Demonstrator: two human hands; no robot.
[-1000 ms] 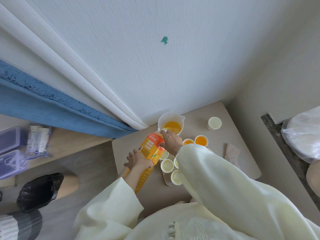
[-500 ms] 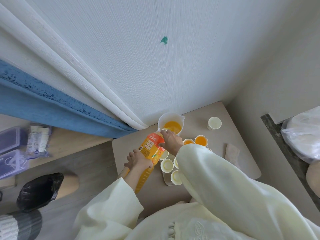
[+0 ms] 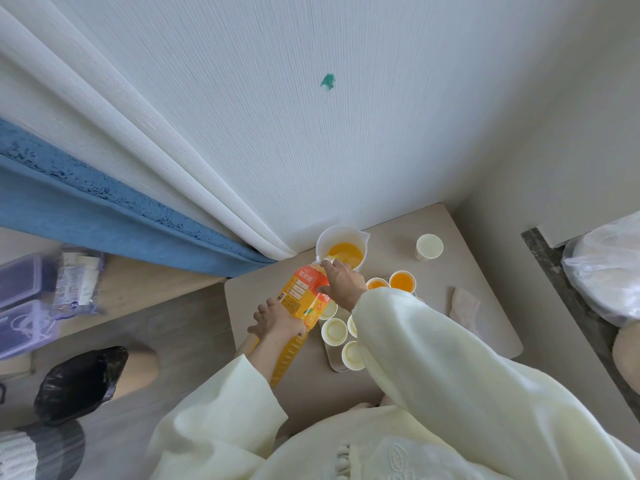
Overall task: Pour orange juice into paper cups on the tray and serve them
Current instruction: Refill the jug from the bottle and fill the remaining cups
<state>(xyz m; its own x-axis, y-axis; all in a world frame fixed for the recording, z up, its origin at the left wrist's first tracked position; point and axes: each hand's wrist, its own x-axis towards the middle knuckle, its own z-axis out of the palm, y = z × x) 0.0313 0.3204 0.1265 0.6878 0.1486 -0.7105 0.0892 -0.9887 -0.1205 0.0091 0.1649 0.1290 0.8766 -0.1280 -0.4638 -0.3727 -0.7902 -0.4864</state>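
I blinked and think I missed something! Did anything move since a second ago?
Nothing visibly changed. The left hand and right hand still grip the tilted juice bottle, its mouth at the measuring jug. The paper cups stay put.
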